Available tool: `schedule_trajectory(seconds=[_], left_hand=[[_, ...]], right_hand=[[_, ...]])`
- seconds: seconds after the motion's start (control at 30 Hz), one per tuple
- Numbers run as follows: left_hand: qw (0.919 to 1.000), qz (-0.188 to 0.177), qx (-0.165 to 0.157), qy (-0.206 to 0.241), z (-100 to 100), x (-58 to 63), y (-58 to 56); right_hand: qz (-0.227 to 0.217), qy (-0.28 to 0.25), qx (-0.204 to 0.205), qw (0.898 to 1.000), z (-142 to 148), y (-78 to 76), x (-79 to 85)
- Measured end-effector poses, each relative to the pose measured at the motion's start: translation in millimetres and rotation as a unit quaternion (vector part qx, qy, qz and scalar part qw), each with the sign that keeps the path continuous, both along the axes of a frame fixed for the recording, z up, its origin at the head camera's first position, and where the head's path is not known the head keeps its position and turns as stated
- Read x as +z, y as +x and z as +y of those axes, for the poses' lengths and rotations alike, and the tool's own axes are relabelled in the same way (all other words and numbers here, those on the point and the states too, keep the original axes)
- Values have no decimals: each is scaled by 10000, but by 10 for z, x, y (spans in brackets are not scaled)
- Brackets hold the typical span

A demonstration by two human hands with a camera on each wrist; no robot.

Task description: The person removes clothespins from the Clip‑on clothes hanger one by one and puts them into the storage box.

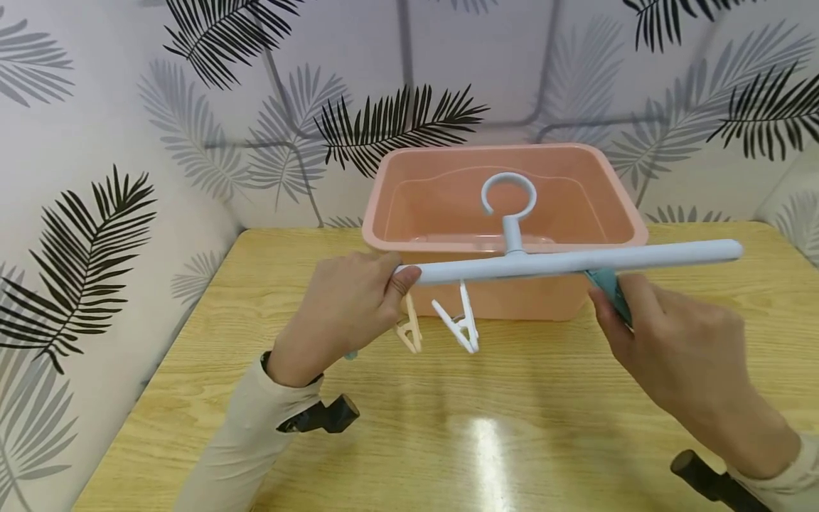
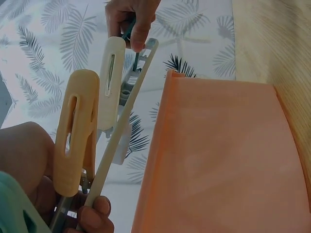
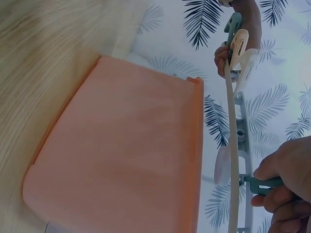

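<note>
A pale blue clip hanger [image 1: 576, 262] with an open-ended round hook [image 1: 530, 199] is held level over the table. My left hand [image 1: 342, 309] grips the bar's left end, thumb on top. A peach clothespin-style clip [image 1: 413, 334] and a white clip [image 1: 469, 323] hang from the bar to the right of that hand. Another green clip [image 2: 17, 204] shows close by the left hand in the left wrist view. Under the right half of the bar, my right hand [image 1: 684, 348] pinches a dark green clip [image 1: 611, 291], whose tip meets the bar.
Behind the hanger, a salmon-pink plastic bin [image 1: 525, 304] stands on the wood-grain table [image 1: 409, 434]. The hook overlaps its opening in the head view. Leaf-patterned wall covering [image 1: 397, 64] rises behind the table and along its left side.
</note>
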State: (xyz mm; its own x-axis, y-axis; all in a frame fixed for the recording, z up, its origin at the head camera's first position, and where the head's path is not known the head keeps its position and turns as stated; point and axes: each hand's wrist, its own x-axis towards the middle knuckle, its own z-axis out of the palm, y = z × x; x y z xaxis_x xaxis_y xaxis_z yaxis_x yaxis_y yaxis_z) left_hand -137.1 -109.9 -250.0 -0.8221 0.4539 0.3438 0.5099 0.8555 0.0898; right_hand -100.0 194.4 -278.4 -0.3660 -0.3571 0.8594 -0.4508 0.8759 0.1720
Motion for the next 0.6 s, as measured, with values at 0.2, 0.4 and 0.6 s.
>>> schedule_trajectory(seconds=[0.2,0.4,0.6], left_hand=[[9999,-8,106,102,27,8,27],[9994,-40,192,302,45,4,61],[9987,384,171,293,56,-24,53]], right_hand=[[392,4,172,9991,-25,-21,-28],[448,250,317,9982,16,-58,-2],[-489,120,516,9974,170,-70,-8]])
